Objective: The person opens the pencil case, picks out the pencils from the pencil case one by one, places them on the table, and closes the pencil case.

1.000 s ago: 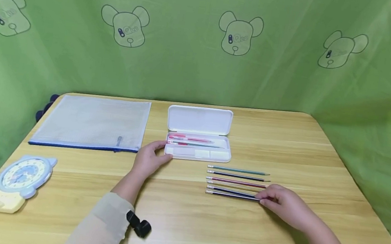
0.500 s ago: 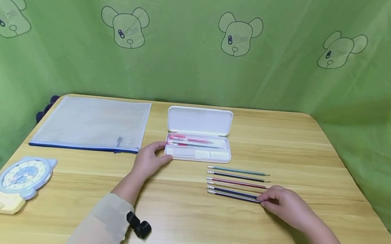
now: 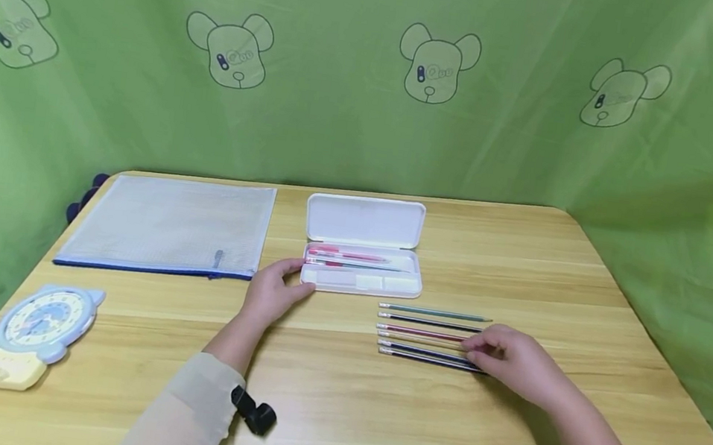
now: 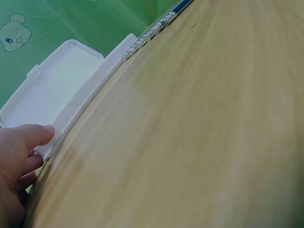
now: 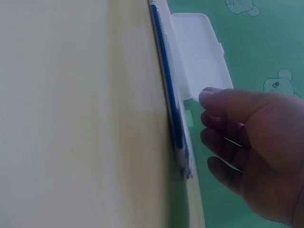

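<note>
A white pencil case lies with its lid up, with pink and red pens and white pieces in its tray. My left hand holds its left end, thumb at the near corner; the left wrist view shows the thumb against the case's edge. To the right and nearer, several pencils lie side by side, among them a green pencil, a red pencil and a dark pencil. Over their right ends is my right hand, fingers loosely bent, nothing visible in its grasp. It covers some tips.
A mesh zip pouch with a blue zip edge lies at the back left. Nearer on the left is a blue toy clock with a cream base. Green curtain surrounds the wooden table's back and sides.
My right hand has let go of the lowest pencils and shifted slightly away from me and left along the row. Those pencils slid a little right earlier. My left hand stays at the case.
</note>
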`<act>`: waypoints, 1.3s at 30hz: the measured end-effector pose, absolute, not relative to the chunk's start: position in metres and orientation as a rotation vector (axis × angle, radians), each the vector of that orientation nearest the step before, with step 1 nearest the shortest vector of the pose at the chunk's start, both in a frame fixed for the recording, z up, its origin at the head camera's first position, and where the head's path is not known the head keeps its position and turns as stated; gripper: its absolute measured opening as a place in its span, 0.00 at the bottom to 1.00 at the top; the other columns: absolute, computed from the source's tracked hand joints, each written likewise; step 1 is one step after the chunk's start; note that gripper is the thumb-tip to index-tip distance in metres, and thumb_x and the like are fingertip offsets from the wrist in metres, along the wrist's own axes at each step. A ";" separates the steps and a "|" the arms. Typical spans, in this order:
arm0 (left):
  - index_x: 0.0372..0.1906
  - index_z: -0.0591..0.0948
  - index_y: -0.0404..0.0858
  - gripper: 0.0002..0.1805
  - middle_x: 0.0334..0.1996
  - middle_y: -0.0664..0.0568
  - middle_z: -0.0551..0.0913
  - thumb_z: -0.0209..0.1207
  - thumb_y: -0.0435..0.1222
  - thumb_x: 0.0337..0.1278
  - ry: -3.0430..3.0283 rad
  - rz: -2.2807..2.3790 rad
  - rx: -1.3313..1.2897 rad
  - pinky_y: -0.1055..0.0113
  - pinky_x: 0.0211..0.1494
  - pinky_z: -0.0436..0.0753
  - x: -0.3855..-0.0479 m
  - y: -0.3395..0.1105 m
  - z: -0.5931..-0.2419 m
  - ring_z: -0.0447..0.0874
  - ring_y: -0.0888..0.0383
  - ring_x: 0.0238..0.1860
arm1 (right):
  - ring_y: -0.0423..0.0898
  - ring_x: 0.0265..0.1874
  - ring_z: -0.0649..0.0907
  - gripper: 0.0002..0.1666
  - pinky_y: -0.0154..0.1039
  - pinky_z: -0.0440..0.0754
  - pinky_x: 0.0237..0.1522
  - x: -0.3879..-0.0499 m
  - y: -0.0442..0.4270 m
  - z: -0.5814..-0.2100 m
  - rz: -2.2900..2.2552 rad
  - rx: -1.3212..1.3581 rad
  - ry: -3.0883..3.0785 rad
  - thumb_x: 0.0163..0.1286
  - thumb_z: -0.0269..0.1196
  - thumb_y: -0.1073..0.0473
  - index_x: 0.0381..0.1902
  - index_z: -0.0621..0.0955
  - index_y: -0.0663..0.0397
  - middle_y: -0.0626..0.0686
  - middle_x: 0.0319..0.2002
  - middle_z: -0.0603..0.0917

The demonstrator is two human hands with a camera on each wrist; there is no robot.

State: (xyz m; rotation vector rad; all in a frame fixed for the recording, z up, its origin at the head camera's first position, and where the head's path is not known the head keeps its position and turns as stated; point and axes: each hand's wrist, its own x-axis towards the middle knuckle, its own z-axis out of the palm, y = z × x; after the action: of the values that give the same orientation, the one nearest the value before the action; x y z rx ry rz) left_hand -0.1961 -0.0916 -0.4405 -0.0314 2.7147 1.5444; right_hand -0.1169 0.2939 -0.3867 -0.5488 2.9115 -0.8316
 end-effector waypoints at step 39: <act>0.61 0.79 0.39 0.28 0.61 0.47 0.81 0.69 0.42 0.54 2.743 1.519 -0.029 0.54 0.74 0.69 -0.196 -0.091 -0.439 0.73 0.48 0.68 | 0.53 0.48 0.82 0.11 0.51 0.80 0.58 -0.274 0.173 -0.375 -0.506 -0.489 2.760 0.67 0.63 0.61 0.46 0.85 0.55 0.56 0.46 0.86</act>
State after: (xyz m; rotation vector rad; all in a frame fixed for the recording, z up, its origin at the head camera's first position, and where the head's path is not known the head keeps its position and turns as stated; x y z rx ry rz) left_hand -0.1963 -0.0915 -0.4395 -0.0286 2.7426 1.5193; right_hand -0.2744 0.1732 -0.3753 -0.4891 2.7595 -0.5059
